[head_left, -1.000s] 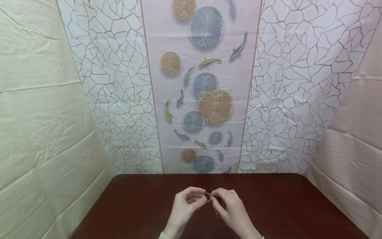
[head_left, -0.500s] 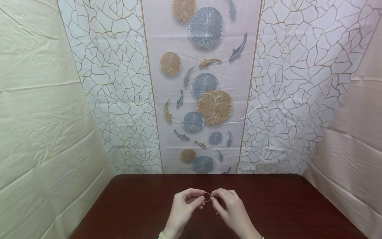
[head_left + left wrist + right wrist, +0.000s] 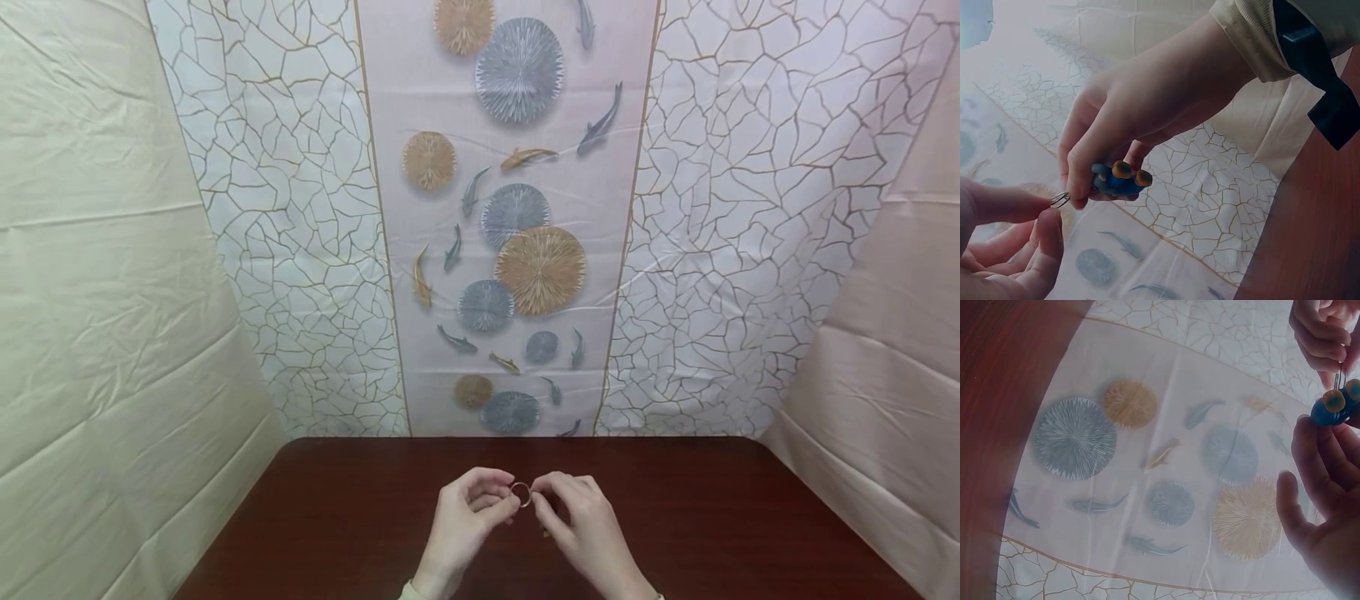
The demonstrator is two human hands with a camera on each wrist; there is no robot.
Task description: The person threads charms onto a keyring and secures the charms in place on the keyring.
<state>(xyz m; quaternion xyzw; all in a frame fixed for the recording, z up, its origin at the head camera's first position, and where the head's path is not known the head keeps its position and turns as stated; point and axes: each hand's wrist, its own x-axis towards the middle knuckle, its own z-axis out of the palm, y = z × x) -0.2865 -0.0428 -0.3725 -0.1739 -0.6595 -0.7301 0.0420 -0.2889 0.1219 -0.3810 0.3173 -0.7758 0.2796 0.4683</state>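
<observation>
Over the table, both hands work on a keychain with a metal split ring (image 3: pixel 521 495). My left hand (image 3: pixel 467 517) pinches the ring's left side between thumb and index finger. At its right side, my right hand (image 3: pixel 581 523) pinches it with thumb and index fingertips. In the left wrist view, thin coils of the ring (image 3: pixel 1060 200) show between the two hands. Attached is a small blue charm (image 3: pixel 1116 180) with orange-and-green round eyes, lying under my right hand's fingers. The right wrist view shows the charm (image 3: pixel 1334 407) by the right fingertips. From the head view, the right hand mostly hides it.
A dark red-brown table (image 3: pixel 360 500) lies beneath the hands. Behind it hangs a patterned cloth (image 3: pixel 517 250) with fish and round motifs. Plain cream drapes (image 3: pixel 112 333) close in the left and right sides.
My left thumb and index finger shift slightly on the ring, drawing back and then spreading a little wider. The right hand stays almost still. The ring keeps its place between the hands.
</observation>
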